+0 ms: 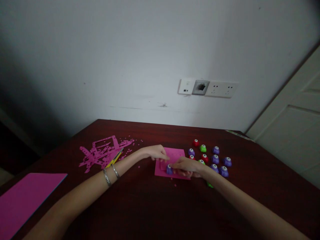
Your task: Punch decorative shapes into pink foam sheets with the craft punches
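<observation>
A pink sheet of paper [178, 152] lies on the dark red table, with what looks like a smaller pink piece on it. On the sheet's near part stands a small purple craft punch [169, 170] with a white button on top. My right hand [186, 166] is closed at the punch's right side, its index finger and thumb against it. From the left, my left hand [158, 152] reaches over the sheet's left edge. Its fingers are bent and closed at the pink paper, just behind the punch; the fingertips are partly hidden.
More craft punches in purple, red and green [215, 159] stand to the right. Pink cut-out scraps [96, 155] and tiny confetti lie at the left, with a yellow pen-like tool [115, 157]. A large pink sheet [30, 193] rests at the near left. The wall [140, 66] rises behind.
</observation>
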